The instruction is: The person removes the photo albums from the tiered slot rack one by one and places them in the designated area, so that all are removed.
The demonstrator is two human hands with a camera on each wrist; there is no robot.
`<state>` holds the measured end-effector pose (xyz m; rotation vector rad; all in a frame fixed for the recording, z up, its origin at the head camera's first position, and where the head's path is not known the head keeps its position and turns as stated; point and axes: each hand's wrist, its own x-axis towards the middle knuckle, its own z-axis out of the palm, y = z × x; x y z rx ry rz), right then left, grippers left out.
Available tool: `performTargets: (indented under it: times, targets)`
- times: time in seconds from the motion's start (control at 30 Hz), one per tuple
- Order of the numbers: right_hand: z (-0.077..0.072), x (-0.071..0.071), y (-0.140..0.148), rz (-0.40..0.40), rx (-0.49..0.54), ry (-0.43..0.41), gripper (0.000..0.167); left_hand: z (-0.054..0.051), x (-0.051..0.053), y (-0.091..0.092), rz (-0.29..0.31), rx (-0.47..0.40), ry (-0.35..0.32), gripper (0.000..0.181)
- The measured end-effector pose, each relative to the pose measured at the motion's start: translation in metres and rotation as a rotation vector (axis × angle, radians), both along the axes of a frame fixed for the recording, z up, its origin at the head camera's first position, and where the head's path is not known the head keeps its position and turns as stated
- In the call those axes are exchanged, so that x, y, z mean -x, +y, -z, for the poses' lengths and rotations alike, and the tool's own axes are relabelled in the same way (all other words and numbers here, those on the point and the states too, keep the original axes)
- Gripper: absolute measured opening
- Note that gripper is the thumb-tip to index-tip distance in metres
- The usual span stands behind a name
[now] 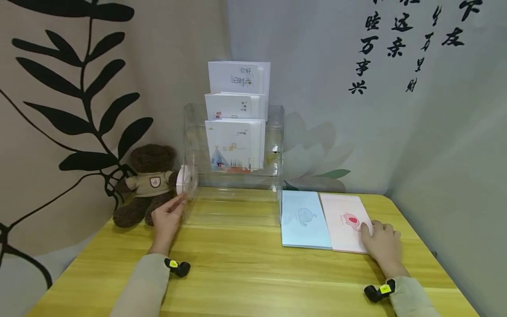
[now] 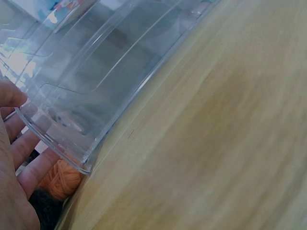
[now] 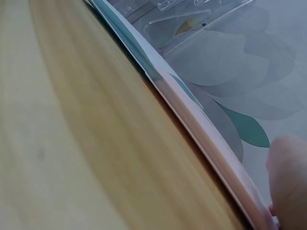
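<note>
- Your pink booklet [image 1: 342, 209] has a pale cover printed with a small elephant, red at the ear; it lies flat at the right of the wooden table [image 1: 237, 273].
- Your blue booklet [image 1: 306, 231] shows a line-drawn whale and lies just beside the pink one, close to the rack.
- Your clear rack [image 1: 231, 177] is see-through plastic, standing upright near the wall; white booklets [image 1: 231, 143] lean in its upper tiers, their covers lightly printed.
- Count one rack, one pink booklet, one blue booklet, and three stacks of white booklets; how many are in each stack, you cannot tell.
- One brown teddy bear [image 1: 152, 165] sits left of the rack, and one ball of orange yarn [image 2: 62, 179] shows behind its side panel.
- Your left hand [image 1: 168, 215] grips the rack's lower left edge, thumb in front, fingers behind the side panel.
- Your right hand [image 1: 383, 244] holds the pink booklet's right edge, thumb over the cover, forearm angled in from the lower right.
</note>
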<state>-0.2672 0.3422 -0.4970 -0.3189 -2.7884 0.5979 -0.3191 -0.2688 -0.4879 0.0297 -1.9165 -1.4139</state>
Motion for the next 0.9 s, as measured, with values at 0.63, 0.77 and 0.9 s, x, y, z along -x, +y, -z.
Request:
performTargets:
  times: [0.63,0.77,0.9]
  targets:
    - [-0.029,0.002,0.002,-0.061,0.02,-0.136,0.088,0.001,-0.001,0.003,0.013,-0.024,-0.013,0.023]
    - [-0.032,0.004,-0.006,-0.184,0.041,-0.06,0.08,-0.001,-0.001,0.001,0.019,-0.028,-0.024,0.023]
    - [-0.036,0.007,-0.013,-0.33,0.073,0.033,0.072,-0.003,-0.003,-0.001,0.014,-0.04,-0.026,0.023]
